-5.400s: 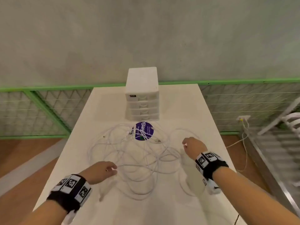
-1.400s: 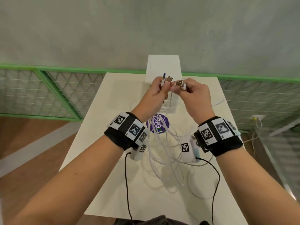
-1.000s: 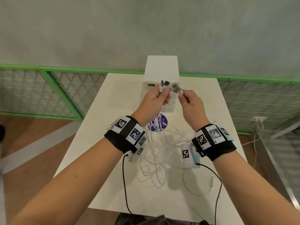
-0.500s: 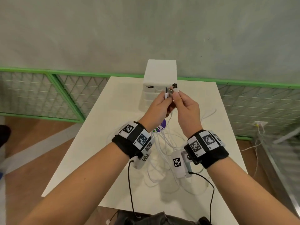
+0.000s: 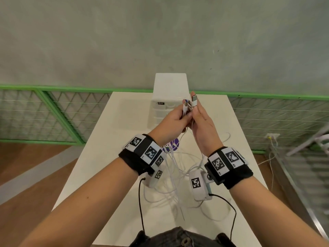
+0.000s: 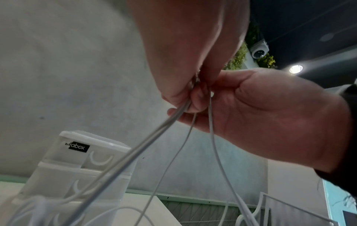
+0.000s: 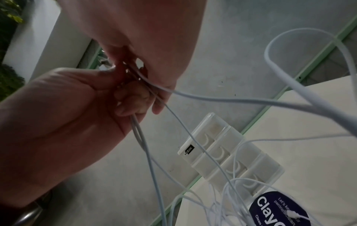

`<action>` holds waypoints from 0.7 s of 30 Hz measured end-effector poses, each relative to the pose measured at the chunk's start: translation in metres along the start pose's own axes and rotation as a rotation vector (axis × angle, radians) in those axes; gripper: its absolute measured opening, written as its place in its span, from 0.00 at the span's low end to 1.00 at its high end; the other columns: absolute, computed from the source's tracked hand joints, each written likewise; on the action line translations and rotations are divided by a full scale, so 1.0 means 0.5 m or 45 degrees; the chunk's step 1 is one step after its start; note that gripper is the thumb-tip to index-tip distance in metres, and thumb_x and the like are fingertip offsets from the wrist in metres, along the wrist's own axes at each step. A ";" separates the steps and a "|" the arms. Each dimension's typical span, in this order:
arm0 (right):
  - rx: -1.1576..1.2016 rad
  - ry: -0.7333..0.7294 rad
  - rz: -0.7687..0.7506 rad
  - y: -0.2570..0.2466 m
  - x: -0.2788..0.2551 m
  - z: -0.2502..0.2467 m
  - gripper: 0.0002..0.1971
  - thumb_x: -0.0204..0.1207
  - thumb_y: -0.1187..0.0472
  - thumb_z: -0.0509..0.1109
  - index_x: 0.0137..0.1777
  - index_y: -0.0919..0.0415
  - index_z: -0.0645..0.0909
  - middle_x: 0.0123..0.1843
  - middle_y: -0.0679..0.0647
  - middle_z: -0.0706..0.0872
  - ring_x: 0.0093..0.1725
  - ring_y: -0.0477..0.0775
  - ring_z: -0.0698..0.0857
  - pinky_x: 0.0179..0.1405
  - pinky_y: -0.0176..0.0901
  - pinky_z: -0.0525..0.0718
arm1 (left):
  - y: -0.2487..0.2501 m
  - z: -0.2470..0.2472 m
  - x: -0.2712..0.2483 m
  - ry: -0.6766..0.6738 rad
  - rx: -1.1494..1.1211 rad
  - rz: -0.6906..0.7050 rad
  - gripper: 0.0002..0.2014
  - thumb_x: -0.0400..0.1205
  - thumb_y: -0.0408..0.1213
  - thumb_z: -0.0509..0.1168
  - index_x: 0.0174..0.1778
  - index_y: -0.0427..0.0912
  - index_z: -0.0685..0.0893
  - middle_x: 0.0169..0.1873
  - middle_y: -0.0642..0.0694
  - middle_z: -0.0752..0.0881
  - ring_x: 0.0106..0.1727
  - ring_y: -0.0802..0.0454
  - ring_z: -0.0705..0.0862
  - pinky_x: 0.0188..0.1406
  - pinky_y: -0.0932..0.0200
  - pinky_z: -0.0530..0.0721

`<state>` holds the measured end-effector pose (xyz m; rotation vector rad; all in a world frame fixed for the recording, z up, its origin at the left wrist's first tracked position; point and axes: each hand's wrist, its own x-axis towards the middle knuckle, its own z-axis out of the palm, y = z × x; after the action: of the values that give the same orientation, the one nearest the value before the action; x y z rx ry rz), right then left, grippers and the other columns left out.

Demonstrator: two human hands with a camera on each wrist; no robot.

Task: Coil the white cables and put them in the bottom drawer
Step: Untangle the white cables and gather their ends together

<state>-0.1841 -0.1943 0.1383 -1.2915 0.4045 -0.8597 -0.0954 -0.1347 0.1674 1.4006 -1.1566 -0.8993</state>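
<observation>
Several white cables [image 5: 175, 168] hang in a loose tangle from my two raised hands down to the white table [image 5: 110, 145]. My left hand [image 5: 183, 113] grips a bunch of plug ends [image 5: 186, 106] that stick up above its fingers. Pressed against it, my right hand [image 5: 195, 107] pinches another plug [image 5: 194, 101] between thumb and upright fingers. In the left wrist view the cables [image 6: 170, 126] run down from between both hands. The white drawer unit [image 5: 170, 86] stands behind the hands, all drawers closed [image 7: 228, 154].
A round purple sticker [image 5: 173, 145] lies on the table under the cables. A green mesh fence [image 5: 58, 113] runs behind and left of the table. Wooden floor lies to the left, a metal rack [image 5: 306, 166] to the right.
The cables, once spread flat on the table, now hang from both hands. In the last second the right hand has brought its plug against those in the left hand.
</observation>
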 end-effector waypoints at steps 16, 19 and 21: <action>-0.823 -0.165 -0.005 0.127 -0.028 0.038 0.08 0.81 0.65 0.60 0.52 0.52 0.78 0.35 0.45 0.80 0.37 0.44 0.81 0.41 0.35 0.80 | 0.025 -0.127 0.034 0.187 -0.205 0.178 0.14 0.90 0.34 0.47 0.37 0.42 0.69 0.24 0.56 0.74 0.19 0.65 0.66 0.22 0.71 0.68; -0.979 -0.223 0.042 0.144 -0.026 0.029 0.06 0.80 0.63 0.61 0.50 0.53 0.78 0.44 0.44 0.84 0.45 0.40 0.81 0.46 0.34 0.78 | 0.022 -0.140 0.035 0.193 -0.146 0.196 0.14 0.90 0.33 0.47 0.38 0.41 0.68 0.26 0.52 0.71 0.20 0.64 0.65 0.22 0.71 0.67; -1.086 -0.243 0.071 0.157 -0.026 0.018 0.09 0.80 0.60 0.63 0.58 0.52 0.78 0.56 0.47 0.83 0.54 0.41 0.80 0.55 0.38 0.75 | 0.019 -0.142 0.034 0.166 -0.114 0.203 0.13 0.90 0.33 0.47 0.38 0.41 0.68 0.27 0.51 0.71 0.20 0.65 0.65 0.23 0.71 0.66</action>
<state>-0.1607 -0.1760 0.0642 -2.1128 0.6891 -0.5067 -0.0251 -0.1328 0.1890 1.2568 -1.0991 -0.7280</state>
